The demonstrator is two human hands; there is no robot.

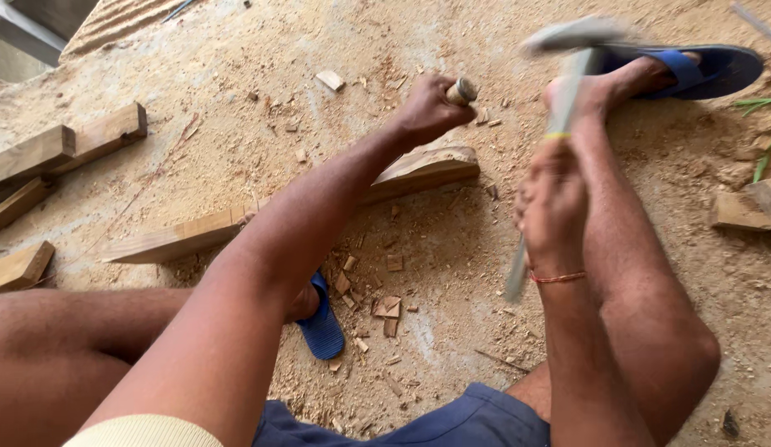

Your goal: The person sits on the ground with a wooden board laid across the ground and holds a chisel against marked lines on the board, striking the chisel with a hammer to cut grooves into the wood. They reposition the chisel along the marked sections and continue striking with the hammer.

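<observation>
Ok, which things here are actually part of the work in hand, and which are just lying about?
In use:
- left hand gripping a chisel
- right hand swinging a hammer, blurred
- curved wooden piece under the chisel

Lying about:
- wooden blocks at the left
- wood chips on the ground
- offcut at the right

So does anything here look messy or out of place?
Wood chips and sawdust lie scattered over the ground around the long plank. The left hand grips a chisel; the right hand swings a blurred hammer.
</observation>
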